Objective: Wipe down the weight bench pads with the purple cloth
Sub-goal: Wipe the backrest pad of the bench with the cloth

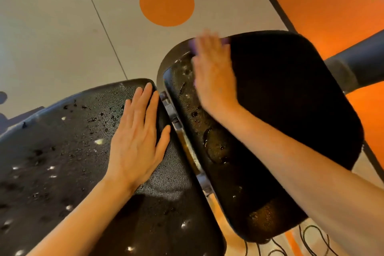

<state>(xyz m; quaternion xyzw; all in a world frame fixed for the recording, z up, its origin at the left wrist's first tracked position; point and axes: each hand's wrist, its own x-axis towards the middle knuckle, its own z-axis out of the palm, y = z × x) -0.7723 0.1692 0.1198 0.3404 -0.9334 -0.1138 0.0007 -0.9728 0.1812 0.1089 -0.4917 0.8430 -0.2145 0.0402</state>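
Two black bench pads fill the view, and both carry wet droplets. My left hand [138, 141] lies flat, fingers apart, on the near corner of the long left pad [62, 162]. My right hand [214, 72], blurred by motion, presses flat on the smaller right pad [291, 110] near its far left edge. The purple cloth [192, 44] is almost fully hidden under that hand; only slivers of purple show around the fingers. The right half of that pad looks dry and matte. Its left strip is wet and glossy.
A narrow gap with metal frame parts [187, 147] separates the two pads. The floor beyond is grey with orange circles [166, 3] and an orange zone at the right. A dark padded bar [357, 64] juts in from the right. Black cables [301, 243] lie on the floor below.
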